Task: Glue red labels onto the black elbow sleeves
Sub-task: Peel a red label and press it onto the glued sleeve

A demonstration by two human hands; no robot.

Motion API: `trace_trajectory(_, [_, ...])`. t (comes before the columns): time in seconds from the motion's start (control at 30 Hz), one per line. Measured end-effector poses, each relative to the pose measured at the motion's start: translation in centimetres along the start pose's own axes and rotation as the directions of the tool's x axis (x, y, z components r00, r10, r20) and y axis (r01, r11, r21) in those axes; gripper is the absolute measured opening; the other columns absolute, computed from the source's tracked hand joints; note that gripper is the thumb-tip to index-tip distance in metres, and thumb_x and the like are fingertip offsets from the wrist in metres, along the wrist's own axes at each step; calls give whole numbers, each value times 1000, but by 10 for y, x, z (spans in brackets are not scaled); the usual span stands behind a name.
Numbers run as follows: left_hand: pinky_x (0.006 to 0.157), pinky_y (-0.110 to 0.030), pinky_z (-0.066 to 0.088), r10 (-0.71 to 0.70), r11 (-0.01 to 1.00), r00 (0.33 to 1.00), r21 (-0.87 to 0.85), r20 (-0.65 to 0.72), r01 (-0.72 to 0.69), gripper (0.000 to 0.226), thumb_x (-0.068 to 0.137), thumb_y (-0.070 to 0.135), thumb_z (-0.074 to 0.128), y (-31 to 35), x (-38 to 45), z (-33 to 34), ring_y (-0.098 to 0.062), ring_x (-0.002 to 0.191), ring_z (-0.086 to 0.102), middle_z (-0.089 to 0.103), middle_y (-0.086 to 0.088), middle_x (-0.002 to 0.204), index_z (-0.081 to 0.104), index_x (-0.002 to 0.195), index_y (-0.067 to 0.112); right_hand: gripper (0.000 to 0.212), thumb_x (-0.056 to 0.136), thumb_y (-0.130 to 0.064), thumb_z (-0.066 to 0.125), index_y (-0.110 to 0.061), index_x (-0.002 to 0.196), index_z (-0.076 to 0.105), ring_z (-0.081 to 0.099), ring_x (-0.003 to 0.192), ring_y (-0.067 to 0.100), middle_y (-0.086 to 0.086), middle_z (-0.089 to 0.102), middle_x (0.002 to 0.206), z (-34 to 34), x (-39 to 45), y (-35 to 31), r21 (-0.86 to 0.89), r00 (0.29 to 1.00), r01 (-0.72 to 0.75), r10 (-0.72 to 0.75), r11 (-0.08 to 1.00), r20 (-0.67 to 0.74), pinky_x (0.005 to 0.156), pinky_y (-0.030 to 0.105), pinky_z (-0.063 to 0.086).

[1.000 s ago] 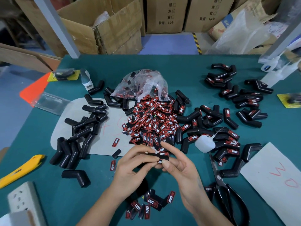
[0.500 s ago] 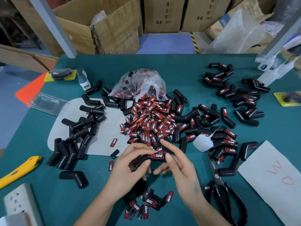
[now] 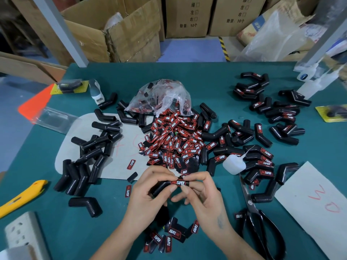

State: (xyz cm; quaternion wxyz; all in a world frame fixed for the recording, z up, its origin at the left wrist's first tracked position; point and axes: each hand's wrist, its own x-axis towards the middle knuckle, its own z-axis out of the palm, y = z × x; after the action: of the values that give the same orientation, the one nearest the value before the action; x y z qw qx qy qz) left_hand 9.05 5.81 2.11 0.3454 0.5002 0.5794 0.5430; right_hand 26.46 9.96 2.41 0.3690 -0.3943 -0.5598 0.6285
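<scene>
Pinching labelled elbow sleeve [image 3: 165, 185] above table [image 3: 216, 85] near edge: left hand [image 3: 150, 192], right hand [image 3: 202, 194] both clamped. Label pile [image 3: 172, 141] just behind; glue bottle [image 3: 233, 164], scissors [image 3: 262, 220] right; bare sleeves [image 3: 88, 156] left.

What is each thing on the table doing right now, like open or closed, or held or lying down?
Left hand: grips the sleeve.
Right hand: fingers pinch the sleeve's labelled end.
Held sleeve: off the table, red label on it.
Scissors: closed, lying flat.
Plastic bag: open, labels spilled out.
Glue bottle: lying on its side.
Cardboard box: open.
</scene>
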Motion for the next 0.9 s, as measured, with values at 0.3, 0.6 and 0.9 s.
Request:
trace_trajectory(0.3, [49, -30, 57, 25, 998, 999, -54, 24, -24, 15, 93, 20, 74, 4, -2, 1, -19, 73, 68, 65, 2, 108, 81, 106, 22, 9, 103, -48, 64, -40, 107, 64, 80, 75, 22, 2, 81, 90, -2, -2, -2, -7, 1000, 25, -25, 1000, -13, 63, 11, 46])
trace_trajectory(0.6, [86, -36, 57, 50, 999, 998, -12, 22, -50, 22, 98, 17, 60, 1, -4, 8, -26, 105, 68, 65, 7, 117, 76, 107, 29, 22, 100, -32, 66, -33, 122, 65, 77, 73, 30, 16, 78, 98, 2, 1, -7, 236, 997, -79, 76, 969, 21, 56, 25, 53])
trace_trajectory(0.9, [91, -61, 58, -2, 997, 1000, -80, -12, 1, 38, 86, -10, 60, -4, -6, 15, -27, 108, 66, 67, 3, 108, 74, 97, 24, 22, 90, -32, 72, -36, 111, 69, 77, 79, 25, 13, 79, 96, 7, -2, -8, 201, 997, -44, 56, 979, -55, 61, 23, 52])
